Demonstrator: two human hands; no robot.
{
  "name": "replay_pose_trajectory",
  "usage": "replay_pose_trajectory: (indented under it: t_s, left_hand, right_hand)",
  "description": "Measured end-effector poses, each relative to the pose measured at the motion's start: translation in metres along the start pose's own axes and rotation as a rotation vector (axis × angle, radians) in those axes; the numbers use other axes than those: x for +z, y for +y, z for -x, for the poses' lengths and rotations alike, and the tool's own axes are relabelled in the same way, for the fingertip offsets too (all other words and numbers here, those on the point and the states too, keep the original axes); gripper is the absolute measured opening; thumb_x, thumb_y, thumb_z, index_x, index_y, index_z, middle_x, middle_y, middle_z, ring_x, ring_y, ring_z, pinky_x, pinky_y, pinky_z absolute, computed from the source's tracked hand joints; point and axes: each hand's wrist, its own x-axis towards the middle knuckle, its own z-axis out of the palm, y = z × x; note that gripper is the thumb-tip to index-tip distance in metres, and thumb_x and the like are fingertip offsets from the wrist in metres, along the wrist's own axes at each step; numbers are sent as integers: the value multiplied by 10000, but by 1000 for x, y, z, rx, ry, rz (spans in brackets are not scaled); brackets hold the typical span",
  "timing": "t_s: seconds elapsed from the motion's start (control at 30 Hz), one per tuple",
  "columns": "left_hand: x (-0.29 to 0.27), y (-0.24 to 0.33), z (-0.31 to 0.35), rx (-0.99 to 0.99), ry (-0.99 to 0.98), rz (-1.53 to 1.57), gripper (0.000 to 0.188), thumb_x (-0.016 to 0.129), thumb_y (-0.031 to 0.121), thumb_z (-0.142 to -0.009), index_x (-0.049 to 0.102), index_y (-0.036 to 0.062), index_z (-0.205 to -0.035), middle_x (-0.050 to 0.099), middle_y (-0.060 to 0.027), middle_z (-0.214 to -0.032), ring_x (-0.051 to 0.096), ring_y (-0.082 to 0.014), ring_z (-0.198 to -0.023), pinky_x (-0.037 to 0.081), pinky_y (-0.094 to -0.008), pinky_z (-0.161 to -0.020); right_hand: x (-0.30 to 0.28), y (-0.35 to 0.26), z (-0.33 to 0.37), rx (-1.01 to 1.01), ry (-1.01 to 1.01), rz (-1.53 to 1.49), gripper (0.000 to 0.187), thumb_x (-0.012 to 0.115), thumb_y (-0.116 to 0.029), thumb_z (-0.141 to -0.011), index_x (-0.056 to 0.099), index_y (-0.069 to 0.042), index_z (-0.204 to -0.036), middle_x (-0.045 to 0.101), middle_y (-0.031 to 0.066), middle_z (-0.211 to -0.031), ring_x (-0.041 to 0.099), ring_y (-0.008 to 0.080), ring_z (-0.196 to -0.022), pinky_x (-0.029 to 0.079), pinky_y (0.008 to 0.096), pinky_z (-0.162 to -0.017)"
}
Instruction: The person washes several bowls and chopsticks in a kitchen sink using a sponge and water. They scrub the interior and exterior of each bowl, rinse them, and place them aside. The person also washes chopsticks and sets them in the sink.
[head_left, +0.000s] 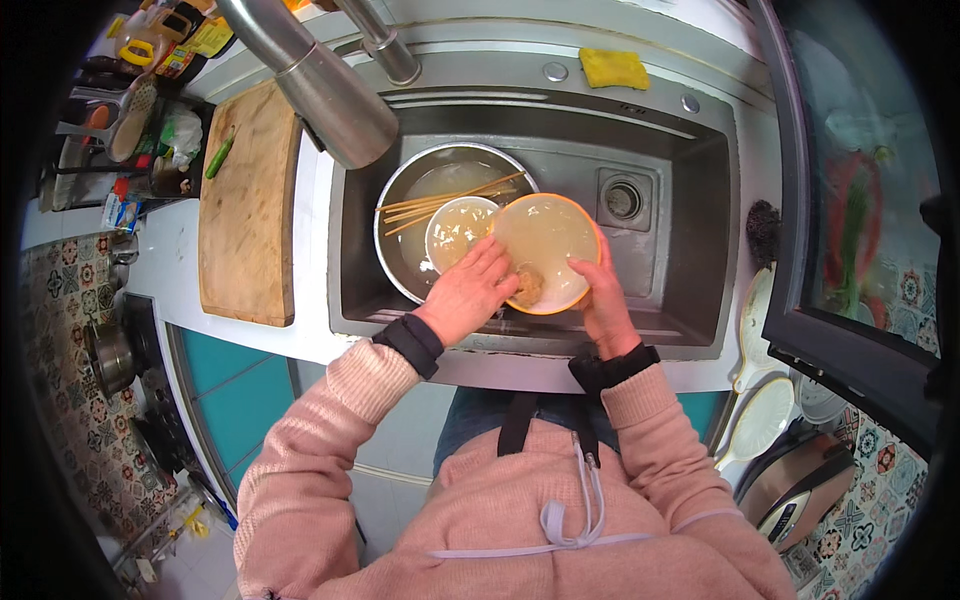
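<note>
The left hand (470, 285), half-curled, had a tan scrubber (528, 287) under its fingertips, inside the larger bowl (548, 232); the right hand (608, 305) was closed on that bowl's rim, thumb inside, other fingers mostly hidden; the rim, if slick and pushed unevenly, could have slipped and struck the small bowl (458, 226) in the metal basin (379, 228); the larger bowl, pale, glossy and orange-rimmed, overlapped the basin's right edge, over the sink (692, 220).

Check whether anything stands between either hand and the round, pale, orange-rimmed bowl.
At the left hand, yes: a rough tan scrubber sits between it and the inside of the round, pale, orange-rimmed bowl, toward the lower left. Nothing visible separates the right hand from the bowl; it grips the right side directly.
</note>
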Motion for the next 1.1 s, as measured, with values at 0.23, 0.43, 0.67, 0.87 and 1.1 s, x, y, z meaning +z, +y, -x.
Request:
replay_pose_trajectory:
  t_s: [0.23,0.43,0.67,0.87,1.1]
  left_hand:
    - [-4,35,-17,-294,-14,673,445,643,239,-874,458,34,-1223,530,-259,-1231,516,-380,-1203,400,-419,-1042]
    - [6,44,-54,-510,114,859,322,548,276,-966,585,12,-1147,595,-218,-1138,558,-370,-1108,445,-401,-957]
    - [14,46,-50,-341,15,931,268,609,256,-912,579,3,-993,589,-166,-1002,570,-358,-972,470,-415,-851]
    - [-17,-1,-22,264,4,156,203,645,250,-800,573,104,-923,592,-64,-930,589,-239,-954,481,-380,-840]
    - [11,38,-19,-247,-142,252,265,600,45,-764,530,37,-1020,589,-156,-1028,604,-338,-971,502,-427,-828]
  right_hand:
    - [-5,4,-2,-18,-6,59,666,550,-70,-853,309,-129,-1472,456,81,-1399,467,211,-1264,404,339,-1039]
    - [-6,20,-5,39,22,-95,614,521,-102,-897,309,-129,-1473,455,83,-1397,470,212,-1261,401,335,-1039]
    - [-7,20,-1,-21,-46,-92,554,514,-142,-958,305,-129,-1472,456,84,-1394,485,215,-1245,409,343,-1037]
    - [-4,5,3,-12,14,-8,531,558,-190,-967,347,-127,-1451,464,75,-1390,470,193,-1256,405,346,-1041]
    - [1,17,-7,-40,10,10,523,550,-199,-972,348,-125,-1449,468,79,-1381,434,186,-1276,373,347,-1061]
